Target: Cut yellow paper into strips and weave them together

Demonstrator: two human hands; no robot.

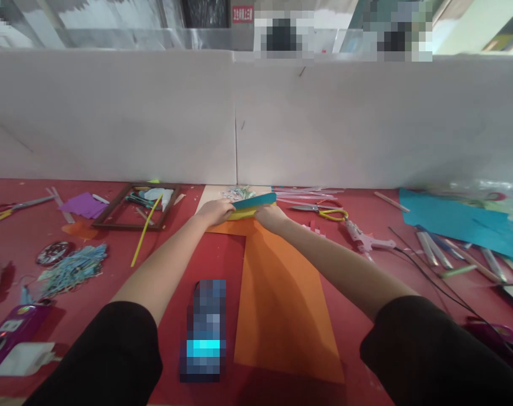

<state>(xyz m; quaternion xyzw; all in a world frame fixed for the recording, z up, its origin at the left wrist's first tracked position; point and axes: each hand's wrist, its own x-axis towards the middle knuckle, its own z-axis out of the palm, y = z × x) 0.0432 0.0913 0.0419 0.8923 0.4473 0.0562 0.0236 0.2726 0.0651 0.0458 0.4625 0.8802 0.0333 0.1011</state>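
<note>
Both arms reach to the far middle of the red table. My left hand [216, 212] is closed on the left end of a long folded paper strip, and my right hand [271, 217] pinches its right part. The paper strip [255, 201] shows teal along its upper side and a yellow band [243, 213] below. Beneath the hands lies orange paper [284, 304], a large sheet that stretches toward me. A pale board [203, 194] with a small heap of paper shreds [242, 193] sits just behind the strip.
Left: a brown frame [127, 228], purple paper [85, 205], a bundle of blue strips [76, 269]. Right: yellow-handled scissors [333, 213], a pink glue gun [368, 241] with cord, blue paper [455, 220]. A phone [206, 324] lies before me. A white partition [155, 118] closes the back.
</note>
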